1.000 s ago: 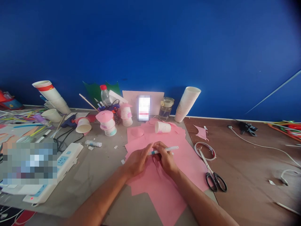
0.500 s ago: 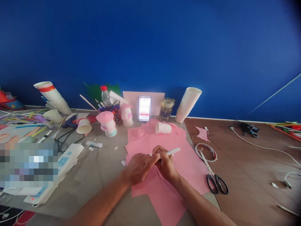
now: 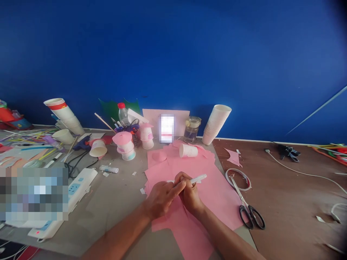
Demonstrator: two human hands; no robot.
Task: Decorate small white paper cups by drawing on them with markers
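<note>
Two-handed over pink paper (image 3: 217,195), gripped white pen (image 3: 200,178) in right hand (image 3: 191,195); could not tell grip of left hand (image 3: 160,198).

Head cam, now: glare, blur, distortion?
Head view: screen blown out, haloed and pixelated; head view: another mosaic blocks the lower left; head view: wall darkens into the upper-right corner; head view: cup stacks lean outward, possibly wide-angle stretch; head view: pen in the right hand slightly soft, no markings readable.

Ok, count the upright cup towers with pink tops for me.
2: the front tower and the back tower, both left of the bright screen. More could be hidden.
</note>
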